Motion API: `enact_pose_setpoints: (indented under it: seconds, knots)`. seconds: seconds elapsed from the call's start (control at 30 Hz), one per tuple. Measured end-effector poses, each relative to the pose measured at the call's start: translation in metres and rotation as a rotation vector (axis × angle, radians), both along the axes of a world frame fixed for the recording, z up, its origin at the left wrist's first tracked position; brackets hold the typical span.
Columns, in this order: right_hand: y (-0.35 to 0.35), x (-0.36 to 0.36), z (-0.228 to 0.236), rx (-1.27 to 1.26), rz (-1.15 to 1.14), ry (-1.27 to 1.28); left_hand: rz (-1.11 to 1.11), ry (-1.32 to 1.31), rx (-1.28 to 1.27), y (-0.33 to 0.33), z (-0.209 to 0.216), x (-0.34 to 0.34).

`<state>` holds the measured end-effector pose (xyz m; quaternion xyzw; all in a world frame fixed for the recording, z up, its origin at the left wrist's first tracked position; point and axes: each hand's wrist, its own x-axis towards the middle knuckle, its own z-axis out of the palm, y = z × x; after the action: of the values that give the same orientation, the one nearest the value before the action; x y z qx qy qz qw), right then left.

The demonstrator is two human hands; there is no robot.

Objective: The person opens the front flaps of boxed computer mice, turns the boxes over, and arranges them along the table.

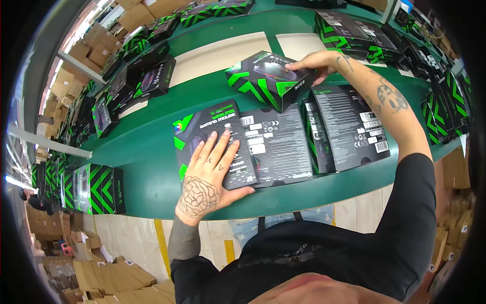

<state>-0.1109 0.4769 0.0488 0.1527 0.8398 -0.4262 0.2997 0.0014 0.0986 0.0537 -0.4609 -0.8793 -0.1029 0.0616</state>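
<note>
My right hand [324, 65] grips a black and green computer mouse box [266, 76] by its right end, thumb on top. The box is tilted, with a mouse pictured on its upper face. My left hand [210, 180] lies with fingers stretched out on a flat-lying black and green mouse box [223, 119] near the table's front edge. Beside that one, to the right, lies a dark printed panel [283, 147] with small print and white labels. Another printed panel [352, 126], joined to a narrow green-edged side, lies further right. Whether these are folded flat cannot be made out.
The green table [152, 187] curves across the view. More mouse boxes stand at the left [96, 190], at the back left [154, 78], the back right [349, 33] and the far right [445, 114]. Pale sheets [223, 50] lie behind. Brown cartons [111, 276] fill the floor at lower left.
</note>
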Motion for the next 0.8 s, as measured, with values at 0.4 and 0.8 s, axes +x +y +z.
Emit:
enact_pose_setpoints:
  seconds: [0.4,0.8]
  knots:
    - [-0.036,0.045,0.047,-0.356,0.134,0.815,-0.014,-0.030,0.015,-0.055,0.003,-0.013]
    - [0.020,0.160,0.042,0.556,0.219,0.908,0.577,-0.278,0.256,-0.070,-0.007,-0.015]
